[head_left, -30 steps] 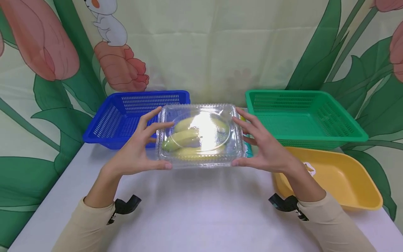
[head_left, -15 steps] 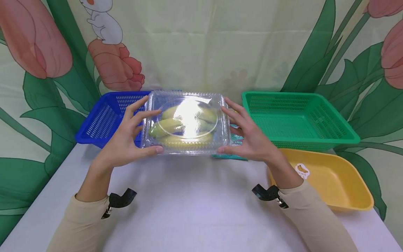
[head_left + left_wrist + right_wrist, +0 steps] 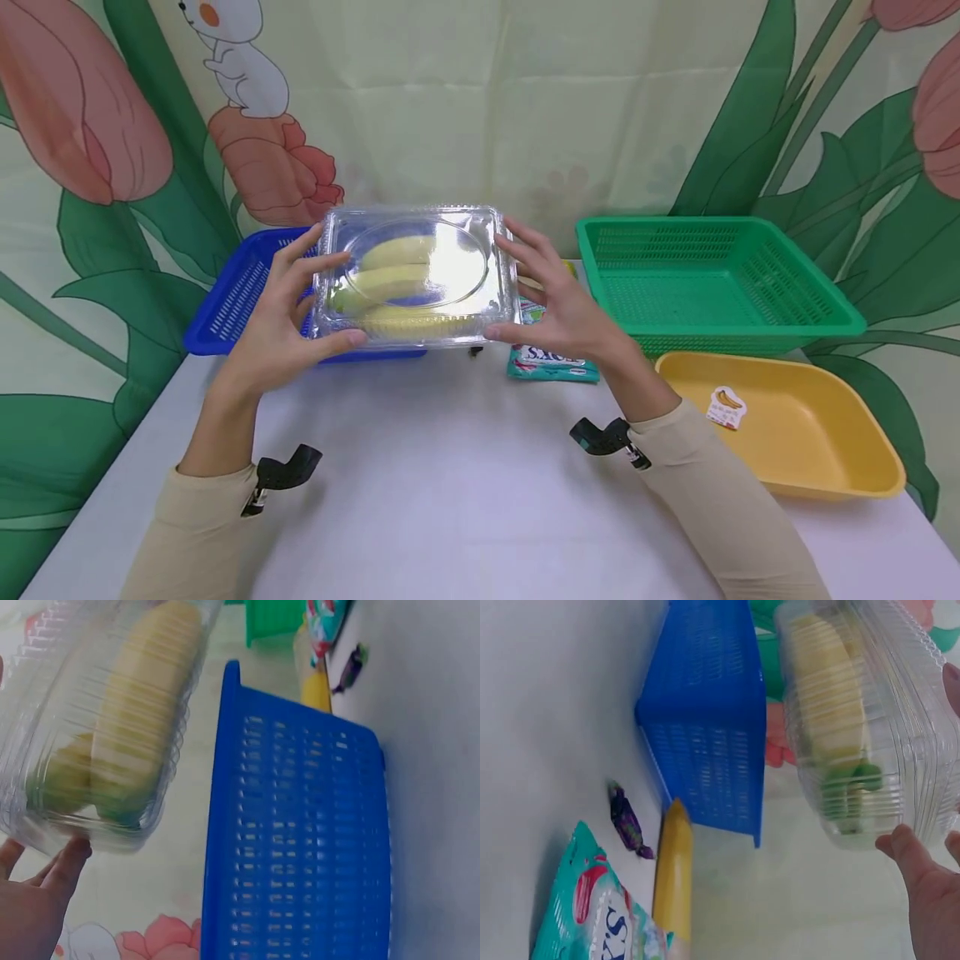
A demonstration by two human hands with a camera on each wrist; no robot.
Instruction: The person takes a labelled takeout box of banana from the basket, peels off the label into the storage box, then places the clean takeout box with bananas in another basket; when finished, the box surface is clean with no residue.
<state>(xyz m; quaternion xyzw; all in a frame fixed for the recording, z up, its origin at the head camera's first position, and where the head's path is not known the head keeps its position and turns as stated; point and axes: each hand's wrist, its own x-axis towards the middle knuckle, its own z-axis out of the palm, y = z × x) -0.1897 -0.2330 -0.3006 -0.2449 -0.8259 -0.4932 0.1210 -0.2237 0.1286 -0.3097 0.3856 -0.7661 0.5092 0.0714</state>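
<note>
A clear plastic clamshell box (image 3: pixel 416 327) with several yellow bananas (image 3: pixel 390 279) inside is held up in the air, its lid closed. My left hand (image 3: pixel 273 317) grips its left end, thumb at the lower front edge and fingers along the side and top. At the opposite end my right hand (image 3: pixel 551 304) grips it in the same way. Behind and beneath the box stands the blue basket (image 3: pixel 225 308), partly hidden by it. In the left wrist view the box (image 3: pixel 112 720) hangs apart from the basket's rim (image 3: pixel 221 787).
A green basket (image 3: pixel 720 329) stands at the back right, with a yellow tub (image 3: pixel 810 425) bearing a banana sticker (image 3: pixel 726 407) before it. Between the baskets lie a teal snack bag (image 3: pixel 555 367), a small purple-wrapped candy (image 3: pixel 628 823) and a long yellow thing (image 3: pixel 673 870).
Both hands have carried the box of bananas to the left and slightly up, toward the blue basket. The snack bag behind it shows more.
</note>
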